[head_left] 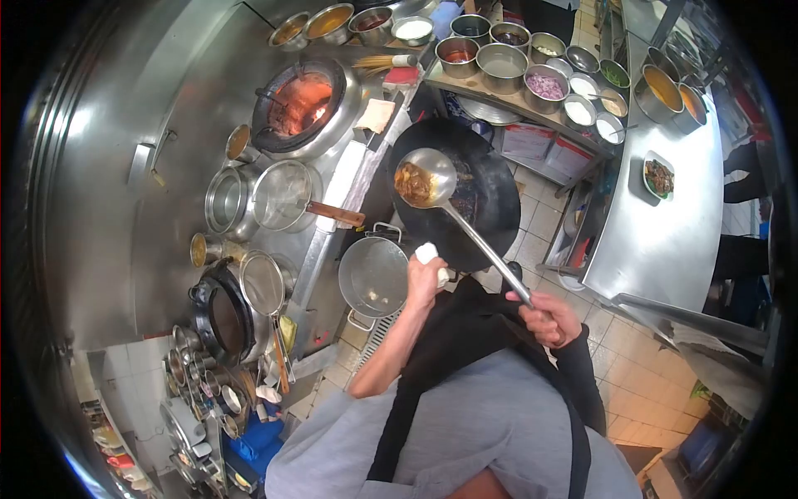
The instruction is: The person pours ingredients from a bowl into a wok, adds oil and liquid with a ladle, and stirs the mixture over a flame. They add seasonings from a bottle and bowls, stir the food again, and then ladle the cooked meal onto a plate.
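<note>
My left hand [424, 276] is closed on a white cloth [428, 254] at the near edge of a large black wok [490, 220]. The fingers of my right hand [550, 319] wrap round the handle of a long metal ladle [486, 248]. Over the wok, the ladle's round bowl holds some brown food in sauce [416, 181]. Some dark residue shows on the wok's inside. Just left of the wok stands a metal pot [373, 279] with a little in its bottom.
A burner [301, 104] glows orange at the upper left. Strainers [283, 196] lie on the left counter. Metal bowls of ingredients [545, 85] crowd a shelf at the top. A plated dish [658, 177] sits on the right steel counter [648, 233], beside a person's dark sleeve [746, 173].
</note>
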Available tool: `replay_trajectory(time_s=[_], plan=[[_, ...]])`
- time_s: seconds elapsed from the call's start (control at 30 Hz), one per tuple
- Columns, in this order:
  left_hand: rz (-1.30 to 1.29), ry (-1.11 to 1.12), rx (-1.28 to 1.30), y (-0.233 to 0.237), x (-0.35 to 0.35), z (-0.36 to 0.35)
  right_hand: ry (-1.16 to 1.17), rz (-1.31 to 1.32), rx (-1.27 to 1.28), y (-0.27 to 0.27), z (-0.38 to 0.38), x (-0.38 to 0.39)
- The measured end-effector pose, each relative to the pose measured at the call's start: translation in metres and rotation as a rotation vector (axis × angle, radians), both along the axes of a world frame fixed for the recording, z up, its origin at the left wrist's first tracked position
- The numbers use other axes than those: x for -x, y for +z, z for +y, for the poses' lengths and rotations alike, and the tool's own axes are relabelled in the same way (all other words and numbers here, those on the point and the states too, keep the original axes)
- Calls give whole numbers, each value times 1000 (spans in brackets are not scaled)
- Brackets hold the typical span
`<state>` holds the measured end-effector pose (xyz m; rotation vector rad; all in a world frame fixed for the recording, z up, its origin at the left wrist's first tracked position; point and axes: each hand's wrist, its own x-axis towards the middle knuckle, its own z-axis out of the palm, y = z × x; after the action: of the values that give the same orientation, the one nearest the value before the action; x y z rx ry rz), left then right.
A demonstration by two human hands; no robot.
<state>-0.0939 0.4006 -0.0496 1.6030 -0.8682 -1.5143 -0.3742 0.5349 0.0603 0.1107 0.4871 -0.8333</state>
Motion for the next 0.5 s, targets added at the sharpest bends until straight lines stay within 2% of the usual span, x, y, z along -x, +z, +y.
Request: replay_trajectory(time_s=[0.03,0.1,0.3,0.43,0.5], plan=[[52,-7,-117,29,-4,2,-15,-7,-3,-2,7,3],[201,-46,-186,35,-20,8,9,67,7,-6,-4,-5],[250,-87,-243,51,-36,7,-21,299,-80,-1,-28,2],[241,-96,-205,60,-31,3,23,831,-30,-26,-35,5],[238,-92,-183,64,-25,0,72,1097,78,-43,-37,1]])
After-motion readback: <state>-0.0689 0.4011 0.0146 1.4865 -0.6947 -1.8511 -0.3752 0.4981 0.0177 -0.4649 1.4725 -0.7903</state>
